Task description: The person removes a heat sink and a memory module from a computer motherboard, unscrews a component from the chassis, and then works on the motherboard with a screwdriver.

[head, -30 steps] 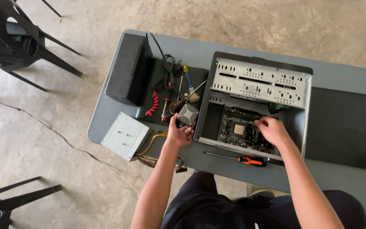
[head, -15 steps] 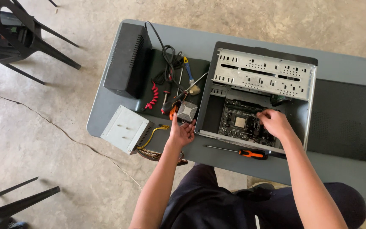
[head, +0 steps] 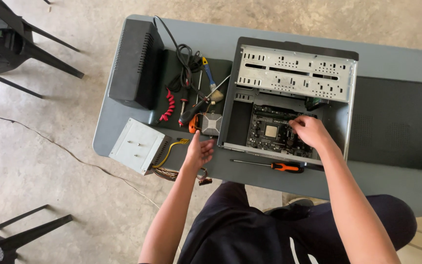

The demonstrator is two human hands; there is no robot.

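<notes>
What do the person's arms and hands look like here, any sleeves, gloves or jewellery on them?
Both arms are bare along all of their visible length, with no sleeves showing. The left hand and the right hand wear no gloves, and no watch, bracelet or ring can be made out. The fingers look short-nailed, though they are too small to tell for sure. Below the arms, the person wears dark clothing.

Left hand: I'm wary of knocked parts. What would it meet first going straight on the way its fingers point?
Probably the small grey heatsink fan just beyond the left hand; height is unclear.
</notes>
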